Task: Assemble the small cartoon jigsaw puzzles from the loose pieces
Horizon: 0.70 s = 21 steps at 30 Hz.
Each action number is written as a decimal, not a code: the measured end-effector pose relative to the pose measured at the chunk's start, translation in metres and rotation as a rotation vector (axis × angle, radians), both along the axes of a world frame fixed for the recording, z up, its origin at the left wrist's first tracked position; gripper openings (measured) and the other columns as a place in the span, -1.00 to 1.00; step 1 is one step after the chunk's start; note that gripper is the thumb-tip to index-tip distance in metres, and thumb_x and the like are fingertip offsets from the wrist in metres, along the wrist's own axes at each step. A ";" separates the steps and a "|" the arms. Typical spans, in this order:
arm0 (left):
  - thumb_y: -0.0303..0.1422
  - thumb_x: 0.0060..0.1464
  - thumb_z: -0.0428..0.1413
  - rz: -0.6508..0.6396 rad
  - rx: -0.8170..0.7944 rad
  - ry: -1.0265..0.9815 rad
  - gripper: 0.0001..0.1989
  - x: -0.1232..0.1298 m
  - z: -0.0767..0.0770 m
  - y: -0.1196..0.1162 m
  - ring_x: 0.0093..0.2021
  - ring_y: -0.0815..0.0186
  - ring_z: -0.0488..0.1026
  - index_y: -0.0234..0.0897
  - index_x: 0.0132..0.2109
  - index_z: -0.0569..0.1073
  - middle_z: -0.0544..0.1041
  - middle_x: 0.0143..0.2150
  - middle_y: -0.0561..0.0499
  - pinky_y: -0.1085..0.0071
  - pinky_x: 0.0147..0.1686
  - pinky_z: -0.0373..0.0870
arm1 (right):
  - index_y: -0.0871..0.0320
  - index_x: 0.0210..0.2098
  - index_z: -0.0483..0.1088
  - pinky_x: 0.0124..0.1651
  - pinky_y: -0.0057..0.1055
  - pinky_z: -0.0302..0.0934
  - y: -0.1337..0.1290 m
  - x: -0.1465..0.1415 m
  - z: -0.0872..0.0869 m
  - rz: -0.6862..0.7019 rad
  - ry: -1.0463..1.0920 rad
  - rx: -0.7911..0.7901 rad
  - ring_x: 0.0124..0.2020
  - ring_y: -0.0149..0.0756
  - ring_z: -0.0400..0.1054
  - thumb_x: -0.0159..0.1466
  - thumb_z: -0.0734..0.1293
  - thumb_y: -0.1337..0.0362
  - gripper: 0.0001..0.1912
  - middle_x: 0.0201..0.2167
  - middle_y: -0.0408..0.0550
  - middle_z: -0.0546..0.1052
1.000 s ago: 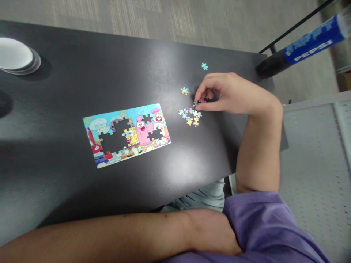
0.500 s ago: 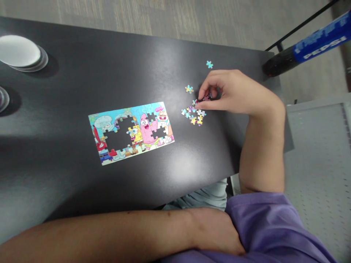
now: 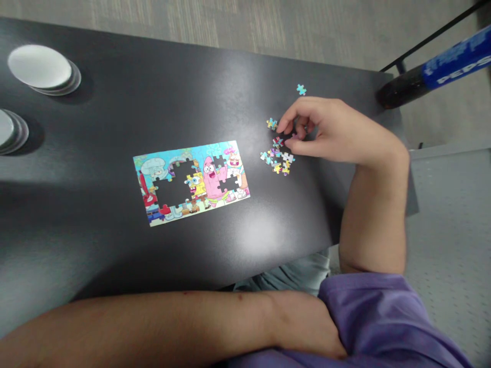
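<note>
Reaching, fingertips (image 3: 281, 127) apart, among jigsaw pieces (image 3: 275, 153) toward the table's (image 3: 115, 112) right edge, the right hand (image 3: 284, 136) could scatter them by dragging; the left hand's (image 3: 310, 324) grip I cannot tell.

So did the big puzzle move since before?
No. Judged against the table's far edge, the puzzle lies in the same place; just the camera's view shifted.

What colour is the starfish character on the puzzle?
The starfish character is mostly pink; see the head view.
</note>
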<state>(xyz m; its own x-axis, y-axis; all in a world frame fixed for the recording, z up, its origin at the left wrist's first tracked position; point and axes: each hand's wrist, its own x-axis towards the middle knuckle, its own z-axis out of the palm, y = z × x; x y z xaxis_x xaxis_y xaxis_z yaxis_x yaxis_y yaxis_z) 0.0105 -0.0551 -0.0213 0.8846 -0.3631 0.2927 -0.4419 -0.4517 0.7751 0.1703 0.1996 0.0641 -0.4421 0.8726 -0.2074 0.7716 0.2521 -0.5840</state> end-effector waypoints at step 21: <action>-0.44 0.66 0.20 -0.032 0.025 -0.045 -0.34 0.010 -0.003 -0.003 0.47 0.52 0.76 0.13 -0.50 0.66 0.91 0.03 0.16 0.70 -0.01 0.70 | -0.05 -0.12 0.86 -0.01 -0.03 0.41 -0.008 -0.019 -0.005 -0.055 0.408 0.006 -0.17 -0.09 0.65 0.36 0.70 0.47 -0.76 -0.16 -0.02 0.83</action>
